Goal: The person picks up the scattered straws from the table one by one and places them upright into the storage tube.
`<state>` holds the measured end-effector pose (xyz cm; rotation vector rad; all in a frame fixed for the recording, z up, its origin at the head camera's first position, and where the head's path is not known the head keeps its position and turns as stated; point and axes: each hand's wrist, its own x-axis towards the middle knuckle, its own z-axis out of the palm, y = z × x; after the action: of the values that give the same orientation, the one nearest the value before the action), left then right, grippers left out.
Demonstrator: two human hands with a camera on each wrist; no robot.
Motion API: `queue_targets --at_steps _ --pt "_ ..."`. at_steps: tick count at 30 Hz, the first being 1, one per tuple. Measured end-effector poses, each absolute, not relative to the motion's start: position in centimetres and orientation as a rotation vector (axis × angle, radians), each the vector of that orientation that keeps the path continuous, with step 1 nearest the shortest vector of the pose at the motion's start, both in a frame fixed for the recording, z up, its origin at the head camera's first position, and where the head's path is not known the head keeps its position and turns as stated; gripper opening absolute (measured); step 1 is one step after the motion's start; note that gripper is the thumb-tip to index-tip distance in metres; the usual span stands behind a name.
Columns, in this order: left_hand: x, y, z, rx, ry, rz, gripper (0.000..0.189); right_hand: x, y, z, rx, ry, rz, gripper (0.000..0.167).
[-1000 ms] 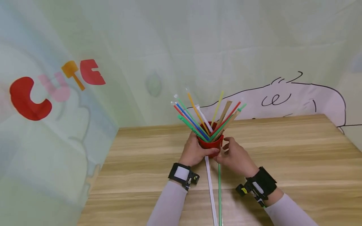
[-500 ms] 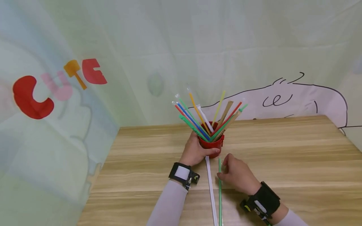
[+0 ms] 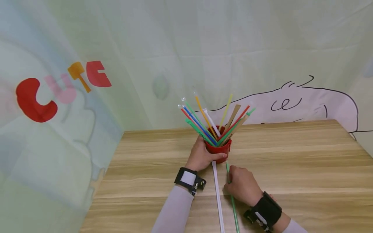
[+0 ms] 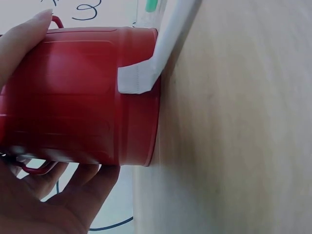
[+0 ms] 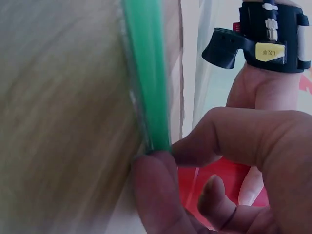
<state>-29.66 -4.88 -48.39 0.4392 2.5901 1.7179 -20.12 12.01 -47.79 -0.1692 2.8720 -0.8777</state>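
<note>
My left hand (image 3: 201, 157) holds a small red bucket (image 3: 215, 149), thumb across the front and fingers round the far side. In the left wrist view the bucket (image 4: 73, 97) stands on the table, with handle lugs at its sides. Several wrapped straws (image 3: 202, 127) of many colours fan out of its top. With thumb and finger, my right hand (image 3: 243, 185) pinches a green straw (image 3: 234, 212) just in front of the bucket. Close up, the green straw (image 5: 148, 73) shows a clear wrapper. A white paper-wrapped straw (image 3: 218, 197) lies left of it, one end touching the bucket.
The wooden table (image 3: 140, 174) reaches back to a printed cloth wall (image 3: 140, 81) with a cartoon outline and coloured letters. Both wrists wear black straps (image 3: 266, 209) with small cameras.
My right hand has left the bucket's right side, come nearer and taken hold of the green straw, whose near end has swung right. The left hand stays on the bucket.
</note>
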Motion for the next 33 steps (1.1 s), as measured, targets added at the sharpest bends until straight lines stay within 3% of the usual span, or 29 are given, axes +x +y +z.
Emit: queue_targets --at_steps 12,20,25,31,33 --pt "-29.7 -4.8 -48.6 0.437 2.595 1.710 0.092 -20.4 12.9 -47.5 -0.153 2.838 -0.924 0.033" --pt "-29.6 -4.8 -48.5 0.463 2.604 1.698 0.092 -21.1 15.9 -46.1 -0.079 2.720 -1.156 0.031" --pt "-29.7 -4.8 -48.4 0.471 2.612 1.693 0.094 -21.6 18.4 -44.3 -0.043 2.590 -1.443 0.039" --pt "-29.7 -4.9 -48.4 0.491 2.604 1.696 0.094 -22.0 20.8 -41.1 -0.091 2.555 -1.712 0.063" --pt "-29.7 -4.9 -48.4 0.484 2.603 1.694 0.094 -22.0 21.3 -39.9 -0.128 2.623 -1.731 0.062"
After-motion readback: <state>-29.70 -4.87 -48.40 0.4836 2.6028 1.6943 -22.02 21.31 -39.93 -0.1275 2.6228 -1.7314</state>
